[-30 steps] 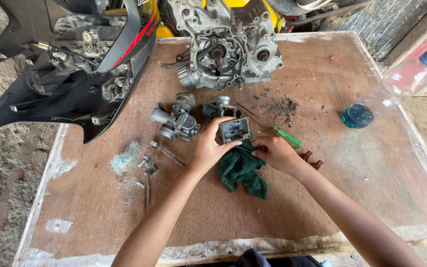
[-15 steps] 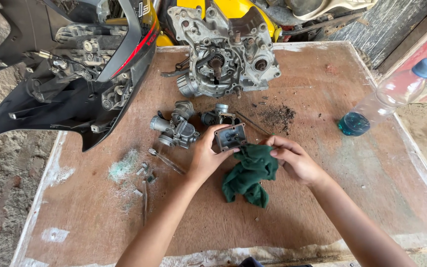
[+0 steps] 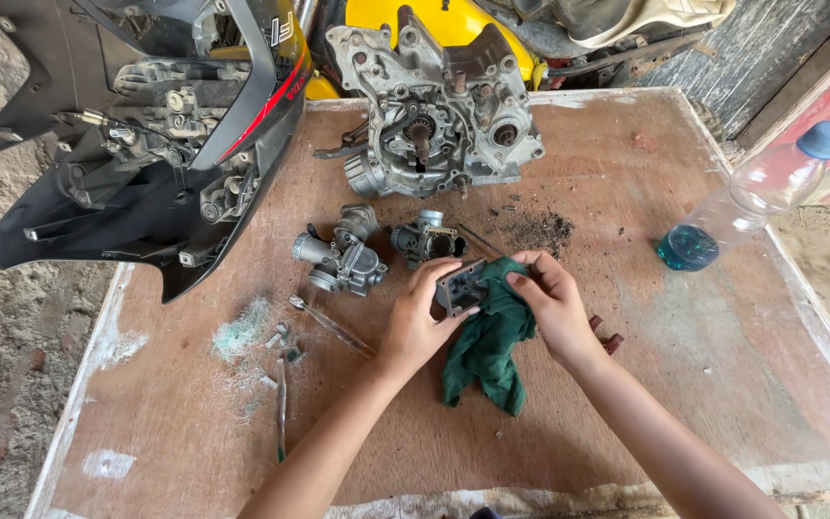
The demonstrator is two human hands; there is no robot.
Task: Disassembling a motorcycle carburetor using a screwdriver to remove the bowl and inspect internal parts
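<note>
A clear plastic bottle (image 3: 756, 202) with a blue cap lies tilted at the right edge of the frame, blue liquid pooled at its base. No labels, signs or screens.

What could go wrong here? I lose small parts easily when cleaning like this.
The small metal cover is pinched only by the left hand while the right hand rubs it with the green rag; it could slip. Loose bits near the screwdriver may get swept off. The bottle lies near the table's edge.

The green rag (image 3: 487, 351) hides part of the small metal part (image 3: 459, 286); both forearms run off-frame.
</note>
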